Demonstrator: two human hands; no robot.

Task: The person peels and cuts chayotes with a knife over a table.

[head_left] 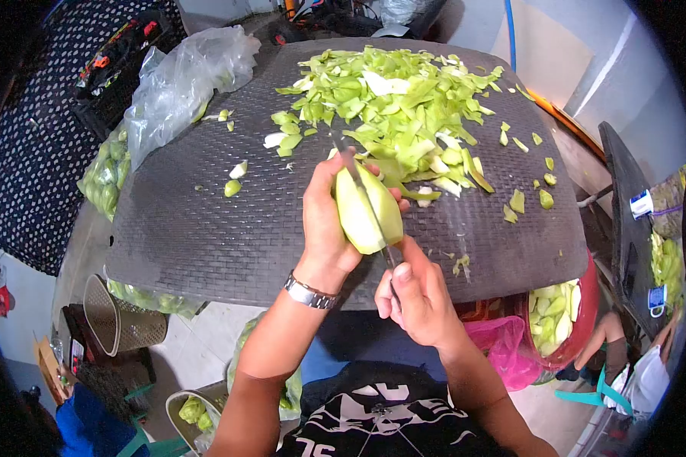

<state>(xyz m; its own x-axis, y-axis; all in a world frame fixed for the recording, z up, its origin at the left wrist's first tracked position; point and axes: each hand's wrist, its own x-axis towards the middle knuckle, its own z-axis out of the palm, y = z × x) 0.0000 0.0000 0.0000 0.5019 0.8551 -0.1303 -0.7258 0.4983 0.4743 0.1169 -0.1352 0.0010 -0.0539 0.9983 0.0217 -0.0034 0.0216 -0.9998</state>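
My left hand [326,228], a metal watch on its wrist, is wrapped around a peeled, pale green chayote [387,217] above the table's near half. A knife [349,161] is gripped by its handle in my right hand [421,298]. Its thin blade lies lengthwise against the upper face of the chayote, tip pointing away from me. Whether the edge has gone into the flesh I cannot tell. Just beyond my hands, a large heap of green peelings [411,99] spreads over the dark woven-pattern table [198,228].
A clear plastic bag [194,80] lies at the table's left edge, above bagged green chayotes [107,175]. Below right, a red basin [585,305] holds pale cut pieces beside a pink bag [503,350]. Two bins, one a beige basket [122,324], stand at lower left. Other people sit at both lower sides.
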